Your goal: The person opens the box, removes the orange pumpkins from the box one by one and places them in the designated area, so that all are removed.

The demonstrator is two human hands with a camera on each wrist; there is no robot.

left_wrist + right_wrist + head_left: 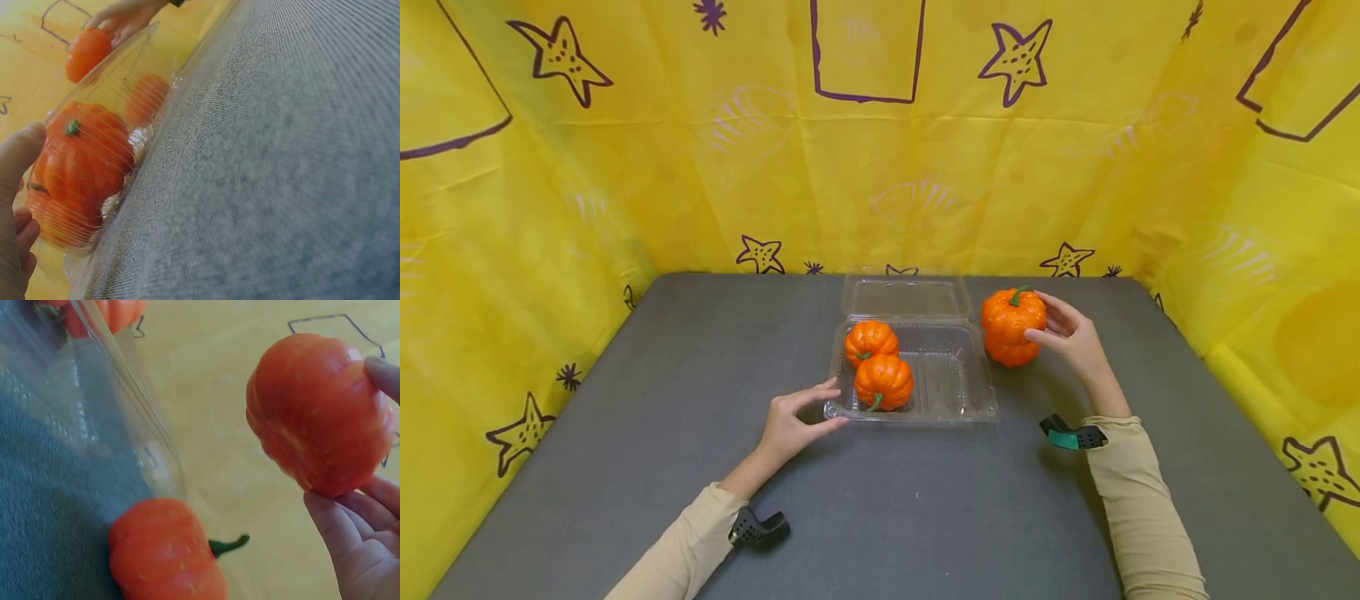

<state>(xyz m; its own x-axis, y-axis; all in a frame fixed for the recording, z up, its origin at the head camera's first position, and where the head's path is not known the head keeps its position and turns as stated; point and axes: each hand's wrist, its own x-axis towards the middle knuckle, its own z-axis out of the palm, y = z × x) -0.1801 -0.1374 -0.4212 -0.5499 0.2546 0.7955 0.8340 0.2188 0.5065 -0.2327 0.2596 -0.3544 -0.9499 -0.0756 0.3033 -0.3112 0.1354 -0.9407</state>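
Observation:
My right hand [1071, 337] grips an orange pumpkin [319, 419] with a ribbed skin, thumb on one side and fingers on the other. Just below it, a second orange pumpkin [165, 550] with a curved green stem rests on the table, partly hidden in the head view. My left hand [790, 425] is at the near left corner of a clear plastic container [947, 408], thumb and extended fingers on either side of that corner. Inside the container's left half sit two more pumpkins, one behind [871, 337] and one in front [883, 382].
The container's clear hinged lid [910, 296] lies open toward the back edge of the dark grey table [880, 508]. A yellow cloth [880, 158] printed with stars and fish hangs behind and at both sides. Black wrist cameras are strapped to both arms.

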